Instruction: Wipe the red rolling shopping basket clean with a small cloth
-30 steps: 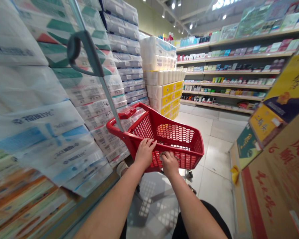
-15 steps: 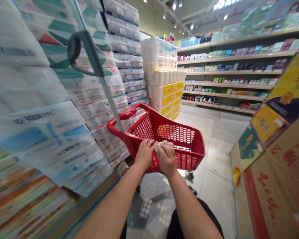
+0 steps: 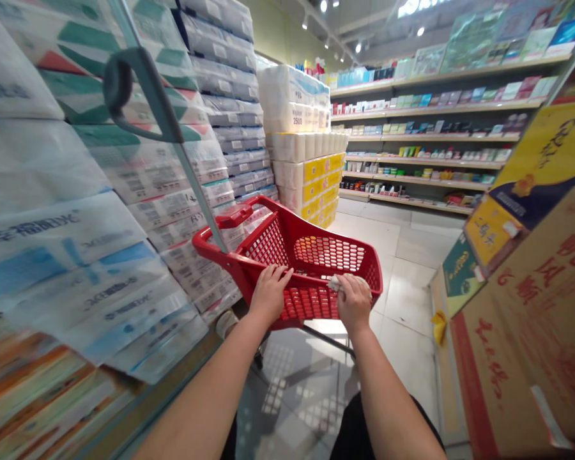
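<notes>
Plainly red honeycomb-mesh basket [image 3: 267, 246], white cloth [image 3: 334, 283] atop rim.

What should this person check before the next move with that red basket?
1. Left hand gripping the red shopping basket rim: ok.
2. Right hand holding the white cloth on that rim: ok.
3. Grey pull handle raised, apart from both hands: ok.
4. Basket apart from the stacked paper packs: cannot tell.
5. Aisle floor ahead free of obstacles: ok.
</notes>
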A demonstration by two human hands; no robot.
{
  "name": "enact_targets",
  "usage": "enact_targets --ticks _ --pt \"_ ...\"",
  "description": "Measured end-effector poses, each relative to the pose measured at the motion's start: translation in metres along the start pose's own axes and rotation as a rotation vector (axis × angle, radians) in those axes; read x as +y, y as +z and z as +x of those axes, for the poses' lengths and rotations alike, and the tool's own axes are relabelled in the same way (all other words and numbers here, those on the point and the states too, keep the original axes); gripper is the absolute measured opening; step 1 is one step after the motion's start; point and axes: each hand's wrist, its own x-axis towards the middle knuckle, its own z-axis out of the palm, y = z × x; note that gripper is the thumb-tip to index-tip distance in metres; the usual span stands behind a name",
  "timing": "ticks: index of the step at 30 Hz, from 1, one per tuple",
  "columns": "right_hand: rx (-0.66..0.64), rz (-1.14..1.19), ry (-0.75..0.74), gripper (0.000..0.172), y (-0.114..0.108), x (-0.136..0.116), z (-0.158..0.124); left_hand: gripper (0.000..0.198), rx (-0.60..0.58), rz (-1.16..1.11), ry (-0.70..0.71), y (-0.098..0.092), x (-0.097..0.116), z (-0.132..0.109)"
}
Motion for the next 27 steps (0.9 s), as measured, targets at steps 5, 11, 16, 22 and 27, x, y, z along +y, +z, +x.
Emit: enact_targets --ticks 5,11,16,22,27 --pt "0.091 -0.058 0.154 0.030 -0.011 0.019 -0.003 0.060 0.019 -0.011 0.000 -0.004 0.004 -0.003" --pt "0.060 0.037 0.235 0.036 0.009 -0.008 0.005 0.060 0.013 -0.015 -0.024 -0.005 0.006 -0.006" --pt "-0.009 0.134 0.152 0.042 0.034 -0.052 0.011 0.060 0.003 -0.011 -0.035 -0.005 0.007 -0.007" --pt "-0.054 0.266 0.009 0.046 0.059 -0.096 0.012 0.056 0.010 0.001 -0.028 -0.005 0.007 -0.007" --pt "-0.083 0.259 0.009 0.043 0.060 -0.098 0.015 0.055 0.004 0.005 -0.020 -0.003 0.004 -0.007"
